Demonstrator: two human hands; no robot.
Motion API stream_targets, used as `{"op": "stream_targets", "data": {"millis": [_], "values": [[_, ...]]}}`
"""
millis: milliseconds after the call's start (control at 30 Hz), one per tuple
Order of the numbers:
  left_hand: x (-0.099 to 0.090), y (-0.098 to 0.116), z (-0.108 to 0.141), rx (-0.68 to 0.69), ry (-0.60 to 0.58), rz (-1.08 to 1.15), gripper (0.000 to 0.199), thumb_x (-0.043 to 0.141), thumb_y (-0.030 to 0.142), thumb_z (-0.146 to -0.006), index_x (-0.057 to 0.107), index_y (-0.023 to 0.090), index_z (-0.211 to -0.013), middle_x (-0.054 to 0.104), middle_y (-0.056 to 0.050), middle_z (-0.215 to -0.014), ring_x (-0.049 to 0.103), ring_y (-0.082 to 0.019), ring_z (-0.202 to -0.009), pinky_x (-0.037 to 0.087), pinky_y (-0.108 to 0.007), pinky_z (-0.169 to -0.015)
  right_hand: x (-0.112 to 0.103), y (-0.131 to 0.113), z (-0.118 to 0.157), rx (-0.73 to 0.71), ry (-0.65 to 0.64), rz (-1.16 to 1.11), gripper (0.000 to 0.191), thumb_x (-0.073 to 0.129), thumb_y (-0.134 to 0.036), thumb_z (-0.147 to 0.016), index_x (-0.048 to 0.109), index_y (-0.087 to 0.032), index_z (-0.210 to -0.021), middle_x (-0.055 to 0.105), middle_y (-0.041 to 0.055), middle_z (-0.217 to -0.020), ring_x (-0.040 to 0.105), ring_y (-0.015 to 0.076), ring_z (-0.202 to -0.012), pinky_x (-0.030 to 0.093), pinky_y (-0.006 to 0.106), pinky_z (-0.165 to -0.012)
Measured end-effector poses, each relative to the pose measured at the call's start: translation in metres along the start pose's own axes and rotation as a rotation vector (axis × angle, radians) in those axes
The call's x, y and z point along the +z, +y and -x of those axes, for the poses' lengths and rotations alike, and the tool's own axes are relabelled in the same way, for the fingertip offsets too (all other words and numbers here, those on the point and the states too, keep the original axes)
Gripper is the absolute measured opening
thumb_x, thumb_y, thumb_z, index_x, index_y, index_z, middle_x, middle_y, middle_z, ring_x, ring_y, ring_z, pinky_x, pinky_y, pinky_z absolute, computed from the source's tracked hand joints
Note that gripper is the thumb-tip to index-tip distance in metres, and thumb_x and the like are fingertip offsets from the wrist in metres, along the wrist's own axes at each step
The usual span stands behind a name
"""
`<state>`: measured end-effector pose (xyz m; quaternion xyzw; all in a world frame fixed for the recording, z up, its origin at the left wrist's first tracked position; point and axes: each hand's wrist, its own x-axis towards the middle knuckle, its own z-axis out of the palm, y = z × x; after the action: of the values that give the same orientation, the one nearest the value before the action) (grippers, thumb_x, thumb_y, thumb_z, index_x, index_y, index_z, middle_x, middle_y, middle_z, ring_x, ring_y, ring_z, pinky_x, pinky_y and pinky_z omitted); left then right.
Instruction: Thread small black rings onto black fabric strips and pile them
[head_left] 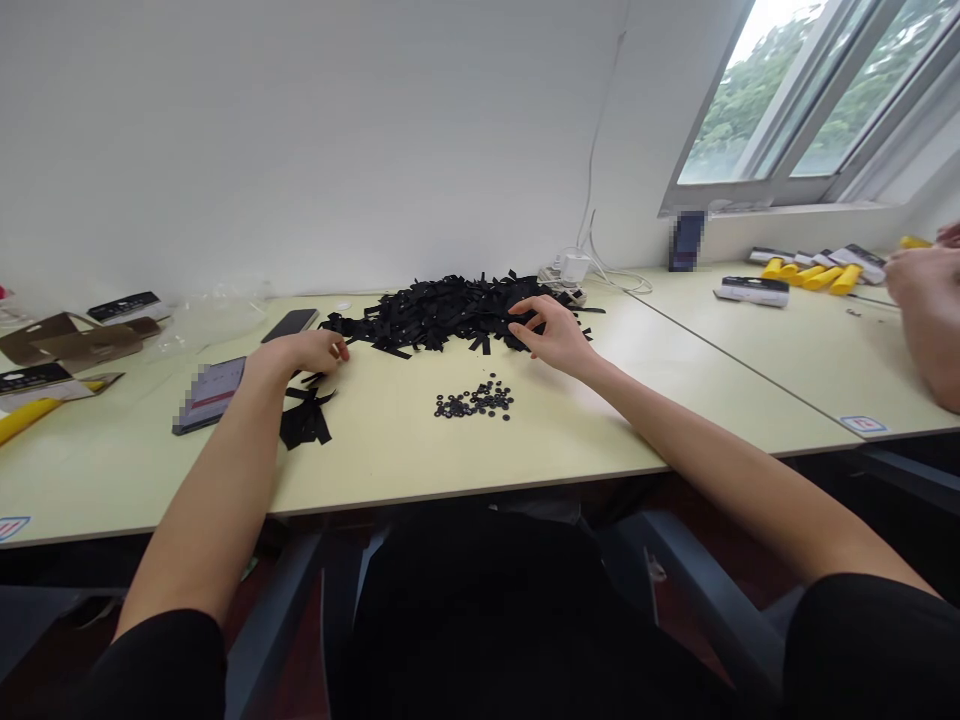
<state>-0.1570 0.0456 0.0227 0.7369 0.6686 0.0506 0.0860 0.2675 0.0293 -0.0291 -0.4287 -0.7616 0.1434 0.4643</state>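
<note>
My left hand (311, 350) hovers at the left, over a small heap of black strips (306, 420); its fingers are curled together and whatever they may hold is hidden. My right hand (553, 335) is at the right end of a large pile of short black strips (450, 312), thumb and fingers apart, with no object visible between them. Between my forearms, nearer the table's front edge, lies a loose scatter of small black rings (491, 400), apart from both hands.
Beside my left forearm lies a tablet-like device (214, 393), with a dark phone (291, 325) behind it. Open brown packaging (79, 340) and clear plastic (214, 318) are farther left. Cables with a white plug (574, 266) sit by the wall. Yellow-handled packaged items (814, 275) and another person's hand (930, 300) are right.
</note>
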Motion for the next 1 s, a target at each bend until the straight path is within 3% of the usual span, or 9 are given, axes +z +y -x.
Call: {"op": "stream_targets", "data": {"millis": [67, 133, 233, 333, 433, 567, 667, 833, 1000], "values": [[0.004, 0.019, 0.001, 0.065, -0.047, 0.117, 0.037, 0.067, 0.025, -0.057, 0.073, 0.024, -0.094, 0.077, -0.009, -0.11, 0.071, -0.029, -0.095, 0.056, -0.035, -0.077, 0.0, -0.003, 0.001, -0.019, -0.035, -0.004, 0.024, 0.065, -0.038, -0.09, 0.071, -0.018, -0.103, 0.067, 0.014, -0.116, 0.066, 0.0195, -0.079, 0.056, 0.034, -0.061], [0.016, 0.046, 0.001, 0.218, 0.039, 0.304, 0.039, 0.063, 0.024, -0.064, 0.071, 0.023, -0.102, 0.075, -0.009, -0.118, 0.07, -0.026, -0.105, 0.056, -0.034, -0.084, 0.001, -0.007, 0.003, -0.048, -0.09, -0.005, 0.023, 0.064, -0.039, -0.092, 0.072, -0.018, -0.1, 0.071, 0.0123, -0.109, 0.065, 0.0197, -0.08, 0.053, 0.033, -0.062], [0.044, 0.098, 0.006, 0.425, 0.22, 0.62, 0.038, 0.063, 0.022, -0.074, 0.067, 0.02, -0.112, 0.07, -0.011, -0.126, 0.069, -0.023, -0.106, 0.059, -0.033, -0.084, 0.004, -0.015, 0.006, -0.093, -0.202, -0.015, 0.026, 0.064, -0.042, -0.094, 0.075, -0.018, -0.095, 0.075, 0.0091, -0.094, 0.063, 0.0183, -0.076, 0.049, 0.033, -0.065], [0.072, 0.148, 0.02, 0.572, 0.326, 0.826, 0.032, 0.062, 0.021, -0.084, 0.064, 0.019, -0.116, 0.067, -0.011, -0.129, 0.068, -0.019, -0.104, 0.06, -0.035, -0.091, 0.011, -0.025, 0.011, -0.107, -0.302, -0.085, 0.033, 0.069, -0.05, -0.091, 0.077, -0.018, -0.094, 0.075, 0.0066, -0.084, 0.062, 0.017, -0.073, 0.046, 0.031, -0.065], [0.087, 0.176, 0.039, 0.69, 0.372, 0.911, 0.027, 0.062, 0.022, -0.093, 0.063, 0.021, -0.12, 0.065, -0.01, -0.128, 0.067, -0.018, -0.105, 0.061, -0.035, -0.093, 0.017, -0.033, 0.016, -0.091, -0.336, -0.19, 0.036, 0.07, -0.053, -0.09, 0.077, -0.017, -0.09, 0.072, 0.0052, -0.077, 0.061, 0.0163, -0.07, 0.045, 0.03, -0.064], [0.092, 0.18, 0.051, 0.831, 0.425, 0.859, 0.022, 0.06, 0.021, -0.098, 0.064, 0.022, -0.12, 0.062, -0.009, -0.124, 0.067, -0.018, -0.105, 0.059, -0.04, -0.101, 0.02, -0.036, 0.019, -0.082, -0.332, -0.255, 0.036, 0.069, -0.052, -0.09, 0.075, -0.016, -0.093, 0.071, 0.0048, -0.079, 0.059, 0.0154, -0.069, 0.044, 0.029, -0.061], [0.093, 0.176, 0.049, 0.808, 0.397, 0.872, 0.023, 0.06, 0.023, -0.099, 0.062, 0.023, -0.122, 0.061, -0.009, -0.126, 0.067, -0.018, -0.106, 0.06, -0.04, -0.1, 0.019, -0.035, 0.018, -0.089, -0.331, -0.252, 0.037, 0.075, -0.049, -0.085, 0.075, -0.017, -0.102, 0.073, 0.0062, -0.091, 0.059, 0.0154, -0.074, 0.045, 0.028, -0.062], [0.094, 0.175, 0.045, 0.775, 0.376, 0.908, 0.022, 0.061, 0.023, -0.098, 0.063, 0.022, -0.12, 0.062, -0.009, -0.125, 0.067, -0.017, -0.103, 0.061, -0.038, -0.097, 0.019, -0.033, 0.017, -0.065, -0.343, -0.243, 0.032, 0.068, -0.049, -0.089, 0.074, -0.017, -0.088, 0.072, 0.0055, -0.082, 0.06, 0.016, -0.072, 0.044, 0.03, -0.064], [0.095, 0.176, 0.045, 0.751, 0.389, 0.888, 0.021, 0.061, 0.025, -0.099, 0.063, 0.023, -0.119, 0.064, -0.009, -0.124, 0.067, -0.019, -0.106, 0.059, -0.04, -0.1, 0.017, -0.035, 0.017, -0.081, -0.353, -0.226, 0.028, 0.065, -0.045, -0.09, 0.071, -0.018, -0.086, 0.071, 0.0059, -0.085, 0.059, 0.0159, -0.074, 0.044, 0.029, -0.063]]}}
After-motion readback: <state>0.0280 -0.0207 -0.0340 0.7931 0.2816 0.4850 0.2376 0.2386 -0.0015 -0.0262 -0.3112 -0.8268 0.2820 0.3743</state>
